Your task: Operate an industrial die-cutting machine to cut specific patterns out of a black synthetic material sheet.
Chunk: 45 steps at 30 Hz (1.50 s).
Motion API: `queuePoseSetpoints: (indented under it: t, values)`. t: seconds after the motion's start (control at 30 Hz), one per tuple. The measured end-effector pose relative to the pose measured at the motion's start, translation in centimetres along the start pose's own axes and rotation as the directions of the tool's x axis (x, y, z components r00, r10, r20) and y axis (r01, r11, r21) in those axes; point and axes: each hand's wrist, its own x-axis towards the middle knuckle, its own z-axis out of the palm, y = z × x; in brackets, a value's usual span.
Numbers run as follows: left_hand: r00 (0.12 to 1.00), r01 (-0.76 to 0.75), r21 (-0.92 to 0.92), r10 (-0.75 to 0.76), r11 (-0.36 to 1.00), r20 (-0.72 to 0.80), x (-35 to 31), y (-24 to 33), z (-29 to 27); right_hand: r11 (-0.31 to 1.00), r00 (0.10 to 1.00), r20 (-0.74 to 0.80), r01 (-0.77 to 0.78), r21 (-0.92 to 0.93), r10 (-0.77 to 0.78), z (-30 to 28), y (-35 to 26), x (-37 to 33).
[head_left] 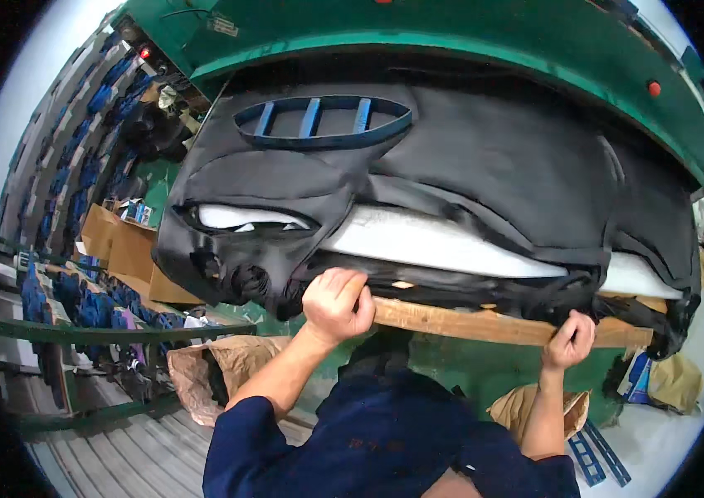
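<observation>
A thick black sheet material (484,166) covers the worktable in front of me, its near part rumpled and cut through. White board (426,236) shows through the long openings. My left hand (338,305) is closed on the sheet's near edge, just left of the table's wooden front edge (451,317). Farther right, my right hand (570,339) pinches the same ragged edge. Both hands' grips partly hide the material inside them. A blue boat-shaped cutting die (311,118) with three crossbars lies flat on the sheet at the far left, away from both hands.
A green machine beam (418,43) spans the far side. Racks of blue dies (61,166) stand left, behind a green rail (119,334). A cardboard box (124,253), a paper bag (190,378) and another bag (513,407) surround the table. Blue ladder-shaped dies (586,458) lie lower right.
</observation>
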Motion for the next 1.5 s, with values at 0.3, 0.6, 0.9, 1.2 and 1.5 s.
queuePoseSetpoints:
  t: [0.3, 0.6, 0.9, 1.2, 1.5]
  values:
    - [0.988, -0.128, -0.124, 0.116, 0.984, -0.101, 12.6, -6.6, 0.3, 0.995, 0.984, 0.169, -0.051, -0.086, 0.065, 2.6, 0.0, 3.2]
    - [0.999, 0.007, 0.198, -0.014, 0.98, 0.034, 17.6, -20.9, 7.9, 0.995, 0.981, 0.172, -0.089, -0.039, 0.095, 4.7, 0.6, 3.2]
    - [0.998, 0.067, 0.181, -0.068, 0.981, -0.001, 18.0, -20.7, 8.7, 0.988, 0.978, 0.171, -0.096, -0.122, 0.116, 5.2, 0.5, 3.4]
    - [0.998, 0.055, 0.142, -0.057, 0.988, 0.01, 18.4, -20.5, 8.6, 0.986, 0.974, 0.174, -0.13, -0.104, 0.147, 5.1, 1.9, 2.5]
    - [0.996, 0.077, 0.166, -0.083, 0.983, 0.029, 18.5, -20.4, 8.6, 0.994, 0.988, 0.152, -0.017, -0.107, 0.034, 5.4, 1.9, 3.0]
